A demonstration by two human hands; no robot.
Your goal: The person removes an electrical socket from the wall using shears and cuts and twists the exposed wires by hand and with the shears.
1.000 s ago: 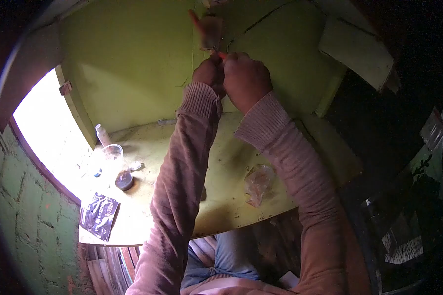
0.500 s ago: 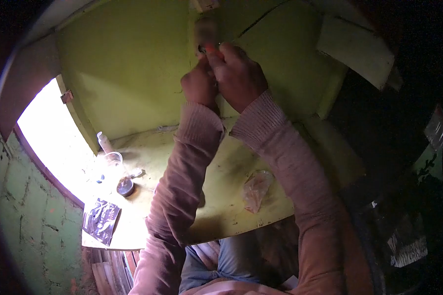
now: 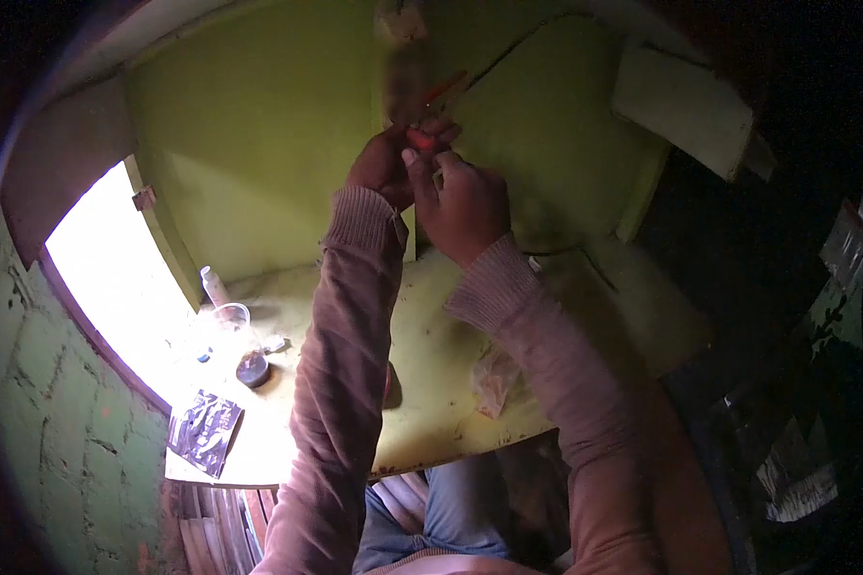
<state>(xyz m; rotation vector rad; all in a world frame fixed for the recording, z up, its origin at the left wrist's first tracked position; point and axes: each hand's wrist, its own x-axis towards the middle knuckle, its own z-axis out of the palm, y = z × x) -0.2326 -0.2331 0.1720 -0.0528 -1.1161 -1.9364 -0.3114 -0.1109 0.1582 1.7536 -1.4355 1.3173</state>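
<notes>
Small, rounded red object (image 3: 422, 141), material unclear: gripped in bare left hand (image 3: 384, 161), before flat green-painted panel (image 3: 259, 144); slim orange-red rod (image 3: 446, 88) just above. Bare right hand (image 3: 465, 199) alongside, grip indeterminable. Best handled slowly, steadied from both sides.

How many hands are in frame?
2: the left hand and, close beside it, the right hand, both at the red object in front of the green wall. No other hand shows.
</notes>
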